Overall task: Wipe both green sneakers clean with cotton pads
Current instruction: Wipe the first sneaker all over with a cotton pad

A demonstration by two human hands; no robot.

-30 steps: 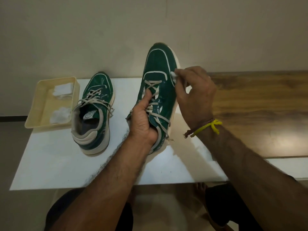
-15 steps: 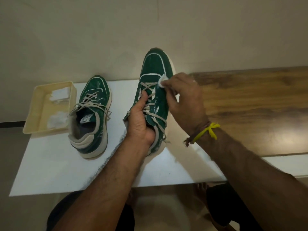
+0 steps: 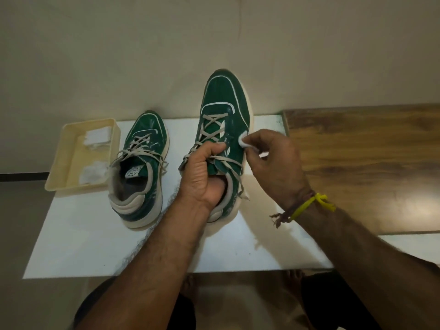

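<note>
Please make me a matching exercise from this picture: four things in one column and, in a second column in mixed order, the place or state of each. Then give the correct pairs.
Things
1. cotton pad
2. held sneaker
3. second sneaker
4. cream tray

Places or states
A. stands alone on the white board, untouched
B. at the board's left edge, with white pads inside
C. pinched in the right hand against green leather
D. tilted toe-up, gripped at its opening by the left hand

Pairs: 1-C, 2-D, 3-A, 4-B
</note>
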